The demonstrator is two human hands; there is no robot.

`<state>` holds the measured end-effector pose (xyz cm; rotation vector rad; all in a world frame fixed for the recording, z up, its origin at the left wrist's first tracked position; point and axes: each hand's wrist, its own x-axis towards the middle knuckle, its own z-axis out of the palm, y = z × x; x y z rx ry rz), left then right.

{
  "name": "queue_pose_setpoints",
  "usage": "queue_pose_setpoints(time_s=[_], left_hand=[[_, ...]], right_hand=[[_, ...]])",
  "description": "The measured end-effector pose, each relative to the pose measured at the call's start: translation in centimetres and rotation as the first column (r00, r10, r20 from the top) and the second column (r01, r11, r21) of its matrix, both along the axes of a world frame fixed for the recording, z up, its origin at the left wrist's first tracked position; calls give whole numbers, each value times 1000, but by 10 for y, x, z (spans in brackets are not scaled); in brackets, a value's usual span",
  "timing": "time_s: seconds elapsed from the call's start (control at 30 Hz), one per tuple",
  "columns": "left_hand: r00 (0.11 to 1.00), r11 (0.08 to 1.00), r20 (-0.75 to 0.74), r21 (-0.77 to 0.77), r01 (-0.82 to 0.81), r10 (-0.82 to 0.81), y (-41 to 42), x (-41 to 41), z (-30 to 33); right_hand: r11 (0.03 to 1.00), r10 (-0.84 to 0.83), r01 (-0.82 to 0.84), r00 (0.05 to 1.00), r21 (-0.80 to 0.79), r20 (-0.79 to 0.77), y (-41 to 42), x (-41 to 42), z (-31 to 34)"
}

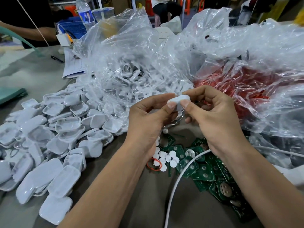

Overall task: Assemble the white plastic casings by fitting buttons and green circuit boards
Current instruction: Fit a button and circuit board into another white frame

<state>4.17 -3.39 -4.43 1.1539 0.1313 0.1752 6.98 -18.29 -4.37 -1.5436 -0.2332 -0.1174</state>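
Casing, white plastic (178, 101): one piece, raised above the desk (32, 69) at centre frame, held between both hands. Left hand (148, 119): grip clamped on the casing's left end, thumb on the near face, fingers curled behind. Right hand (212, 116): grip clamped on the right end, thumb pressing the near edge, forefinger over the top.

Casings, loose heap (49, 137): many white shells spread over the left part of the desk, some face up, some overturned, spilling out from a clear plastic bag (131, 63) that holds more of the same.

Buttons, white round discs (166, 157): small cluster on the desk below the left wrist, beside a red rubber band (153, 165).

Circuit boards, green (202, 171): pile on the desk under the right forearm, touching the button cluster on its left side; a white cable (177, 181) lies across them.

Bag with red contents (238, 86): clear plastic, right of the hands.

Far side: water bottle (84, 12), blue basket (72, 28), black pen (56, 58), papers (72, 66); another person's arm (32, 33) at upper left.
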Motion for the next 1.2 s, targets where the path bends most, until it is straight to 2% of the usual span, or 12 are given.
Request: queue_pose_setpoints(time_s=[0.13,0.3,0.5,0.63,0.8,0.9,1.07,1.2], left_hand=[[1000,1000,-5,-9,-24,24,-1,-1,0],[999,998,23,51,-31,30,-2,-1,1],[997,990,27,122,-68,65,0,1,0],[996,979,40,181,-88,82,1,1,-2],[1000,963,13,270,24,-29,4,3,-3],[994,961,-9,256,109,-111,4,2,-3],[992,965,-1,231,126,-129,5,1,-1],[991,959,-4,254,129,-132,5,1,-2]], right_hand=[[1000,9,-9,1000,19,-7,0,0,0],[1000,9,-9,1000,27,6,-1,2,-1],[999,16,-12,997,-49,71,-1,1,-1],[994,45,-41,998,-98,38,-1,1,-2],[993,3,1,999,-120,41,-4,3,-3],[995,-12,14,1000,-98,19,-5,4,-3],[996,21,-25,999,-86,-41,-5,3,-2],[996,76,-83,987,-43,-144,-7,3,3]])
